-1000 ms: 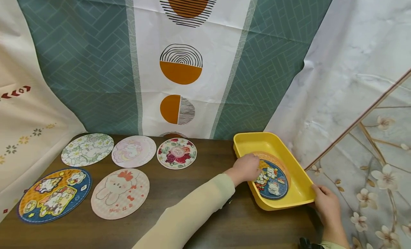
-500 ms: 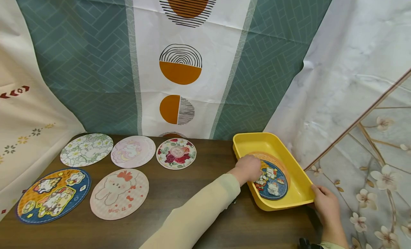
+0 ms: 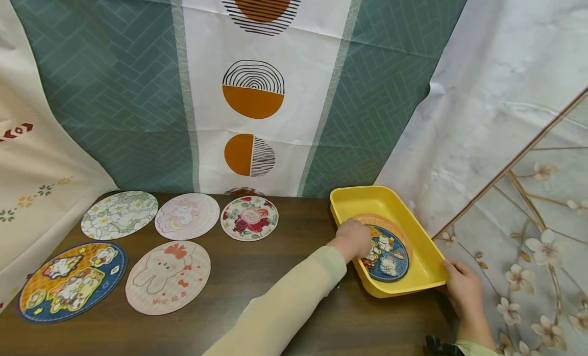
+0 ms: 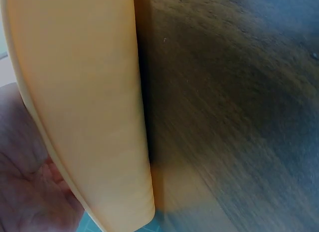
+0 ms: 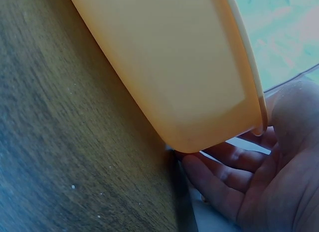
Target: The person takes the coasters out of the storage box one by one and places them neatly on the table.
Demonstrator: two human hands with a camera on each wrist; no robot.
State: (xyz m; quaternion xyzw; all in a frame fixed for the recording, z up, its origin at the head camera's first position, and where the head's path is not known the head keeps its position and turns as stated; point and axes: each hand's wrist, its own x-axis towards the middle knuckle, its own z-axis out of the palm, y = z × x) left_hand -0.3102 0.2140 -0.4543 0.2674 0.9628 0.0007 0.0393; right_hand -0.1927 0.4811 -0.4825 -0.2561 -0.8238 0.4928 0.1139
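Note:
My left hand reaches over the near left wall of a yellow plastic tray. Its bent fingers are down at the edge of a blue-and-orange round mat with cartoon animals; the fingertips are hidden, so I cannot tell whether they pinch it. Under that mat shows the rim of an orange round mat. My right hand grips the tray's near right corner. In the right wrist view its fingers curl beneath that corner. The left wrist view has the palm behind the tray wall.
Several round mats lie flat on the dark wooden table: green floral, pale unicorn, red rose, pink rabbit and blue-and-orange cartoon. Patterned cloths hang behind and at both sides; the tray stands close to the right-hand cloth.
The head view has shifted slightly, moving the scene a little left. My left forearm has swung slightly right, while its hand stays at the mat's edge. The right hand keeps its hold.

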